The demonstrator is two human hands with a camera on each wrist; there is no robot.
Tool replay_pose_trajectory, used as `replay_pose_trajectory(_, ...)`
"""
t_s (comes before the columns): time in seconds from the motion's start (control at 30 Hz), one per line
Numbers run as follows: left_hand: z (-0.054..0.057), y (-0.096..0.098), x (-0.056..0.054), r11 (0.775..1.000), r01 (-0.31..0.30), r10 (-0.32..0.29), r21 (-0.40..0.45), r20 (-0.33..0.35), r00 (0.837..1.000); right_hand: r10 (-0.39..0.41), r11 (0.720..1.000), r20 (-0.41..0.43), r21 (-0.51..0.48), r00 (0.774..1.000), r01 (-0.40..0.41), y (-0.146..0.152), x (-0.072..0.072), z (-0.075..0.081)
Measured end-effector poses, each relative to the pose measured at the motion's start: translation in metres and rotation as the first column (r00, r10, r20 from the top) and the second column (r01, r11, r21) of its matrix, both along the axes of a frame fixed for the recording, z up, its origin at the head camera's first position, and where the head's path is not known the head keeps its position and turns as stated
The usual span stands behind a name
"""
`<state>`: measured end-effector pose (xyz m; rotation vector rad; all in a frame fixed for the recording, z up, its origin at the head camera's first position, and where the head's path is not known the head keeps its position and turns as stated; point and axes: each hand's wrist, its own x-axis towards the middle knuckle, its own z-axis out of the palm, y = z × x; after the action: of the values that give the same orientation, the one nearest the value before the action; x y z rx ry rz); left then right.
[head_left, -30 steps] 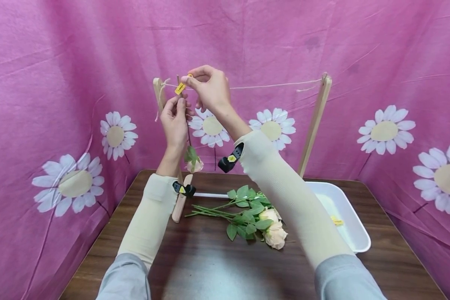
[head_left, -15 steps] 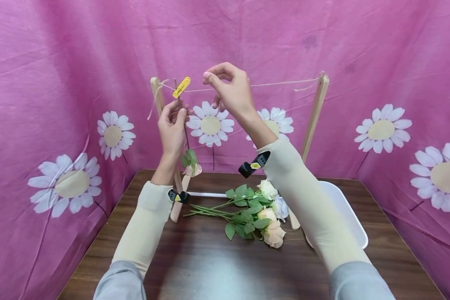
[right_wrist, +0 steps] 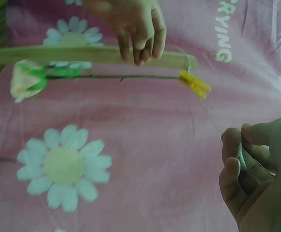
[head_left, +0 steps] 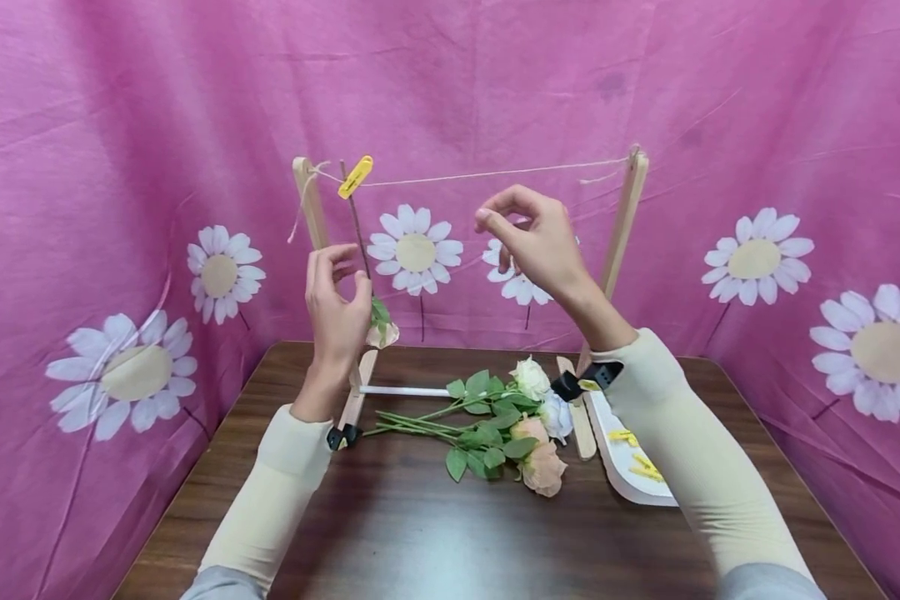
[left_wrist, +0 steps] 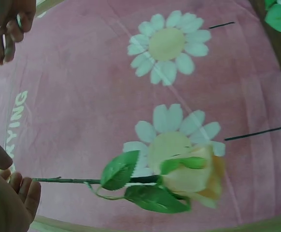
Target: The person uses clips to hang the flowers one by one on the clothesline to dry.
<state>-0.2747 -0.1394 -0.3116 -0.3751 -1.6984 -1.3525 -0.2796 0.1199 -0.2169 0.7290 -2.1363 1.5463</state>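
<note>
A pale cream rose (head_left: pixel 382 335) hangs head down from the string (head_left: pixel 487 176), its thin dark stem held at the top by a yellow clothespin (head_left: pixel 356 177). Just left of that stem is my left hand (head_left: pixel 337 304), fingers loosely bent and thumb apart, gripping nothing. The right wrist view shows the clothespin (right_wrist: pixel 195 85) on the stem's end, apart from both hands. My right hand (head_left: pixel 536 242) is in the air below the string, right of the rose. Its fingers are loosely curled, with thumb and index tips close together and nothing visible between them.
Wooden posts (head_left: pixel 624 225) carry the string, with a white bar (head_left: pixel 401 390) low between their feet. Several roses (head_left: pixel 543 467) with green leaves lie on the dark wooden table (head_left: pixel 420 533). My right forearm partly covers a white tray (head_left: pixel 615 475) with yellow clothespins (head_left: pixel 645 468).
My right hand has let go of the clothespin and moved right and down. My left hand has released the stem and dropped lower. The rose now hangs by the clothespin.
</note>
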Motion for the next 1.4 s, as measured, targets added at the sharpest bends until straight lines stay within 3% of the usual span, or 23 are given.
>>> replay_pose_trajectory(0.13,-0.016,-0.006,0.006,0.996,0.019,-0.017,-0.084,0.028,0.999,-0.050,0.997,0.021,0.060,0.999,0.049,0.024,0.008,-0.017)
replay_pose_trajectory(0.27,-0.039,-0.014,0.009,0.974,0.059,-0.047,-0.217,0.061,0.997,-0.094,0.989,0.054,0.117,0.994,0.087,0.051,0.015,-0.033)
replay_pose_trajectory(0.43,-0.069,-0.022,0.010,0.927,0.137,-0.100,-0.348,0.123,0.987,-0.170,0.964,0.085,0.220,0.982,0.148,0.084,0.027,-0.051)
replay_pose_trajectory(0.53,-0.087,-0.026,0.010,0.892,0.187,-0.131,-0.411,0.161,0.978,-0.223,0.927,0.066,0.324,0.973,0.191,0.102,0.031,-0.063)
replay_pose_trajectory(0.67,-0.112,-0.029,0.009,0.823,0.259,-0.160,-0.505,0.231,0.960,-0.260,0.863,0.057,0.461,0.964,0.205,0.130,0.032,-0.084)
replay_pose_trajectory(0.83,-0.140,-0.034,0.006,0.733,0.341,-0.176,-0.589,0.321,0.931,-0.264,0.775,0.117,0.617,0.957,0.138,0.167,0.025,-0.121)
replay_pose_trajectory(0.97,-0.158,-0.038,0.004,0.682,0.386,-0.167,-0.622,0.381,0.909,-0.230,0.719,0.195,0.695,0.953,0.031,0.193,0.016,-0.157)
replay_pose_trajectory(1.1,-0.171,-0.041,0.003,0.615,0.396,-0.116,-0.682,0.419,0.901,-0.168,0.679,0.296,0.726,0.940,-0.107,0.213,0.009,-0.187)
replay_pose_trajectory(1.27,-0.182,-0.046,0.003,0.524,0.427,-0.055,-0.737,0.470,0.881,-0.053,0.616,0.379,0.741,0.924,-0.268,0.226,0.004,-0.213)
replay_pose_trajectory(1.33,-0.187,-0.047,0.003,0.497,0.444,-0.043,-0.746,0.490,0.871,-0.023,0.590,0.414,0.741,0.910,-0.322,0.228,0.004,-0.221)
replay_pose_trajectory(1.4,-0.195,-0.048,0.000,0.484,0.432,-0.037,-0.761,0.476,0.879,-0.018,0.567,0.462,0.735,0.887,-0.372,0.229,0.007,-0.227)
